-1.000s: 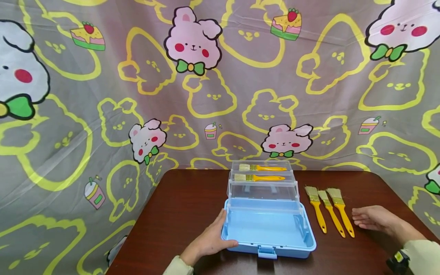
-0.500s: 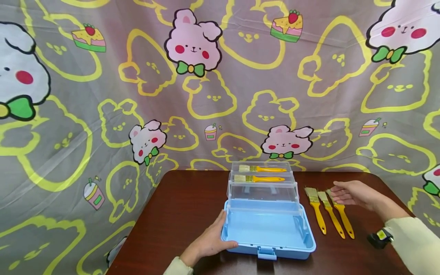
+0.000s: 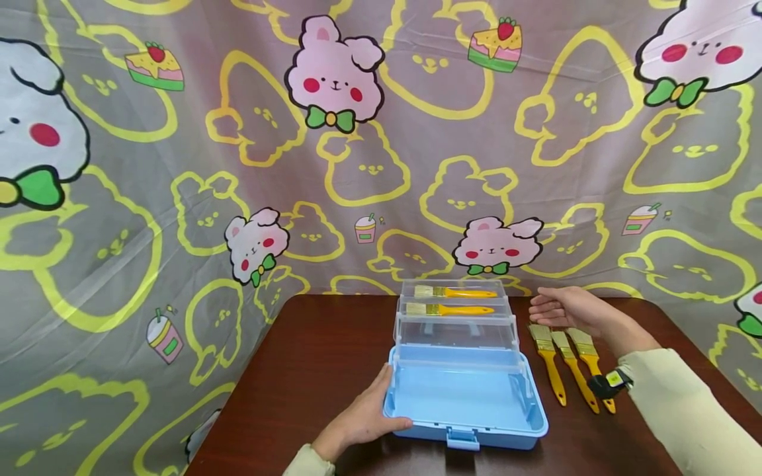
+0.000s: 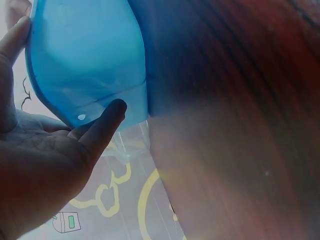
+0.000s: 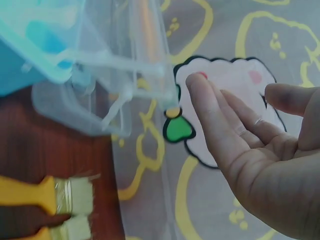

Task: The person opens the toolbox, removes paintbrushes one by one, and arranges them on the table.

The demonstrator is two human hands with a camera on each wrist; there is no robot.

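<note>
Since the earlier frames: right hand (image 3: pixel 565 309) shifts inward and farther back, from beside the loose brushes to over their bristle ends; left hand (image 3: pixel 366 410) and blue box (image 3: pixel 500 437) stay put. Right hand is empty, fingers straight, thumb apart. Left hand spread at the box's near-left corner, thumb on front rim, fingers along the side wall; braces, doesn't wrap.

Risks, my judgement: right fingertips near the clear trays (image 3: pixel 458 332) could jog them, sliding the two stowed brushes (image 3: pixel 470 310); the wrist device (image 3: pixel 608 382), in line with the rightmost handle, could snag it if lowered.

Three loose brushes (image 3: pixel 579 379) lie on the table (image 3: pixel 321 370) nearer than the right fingers, right of the box.
</note>
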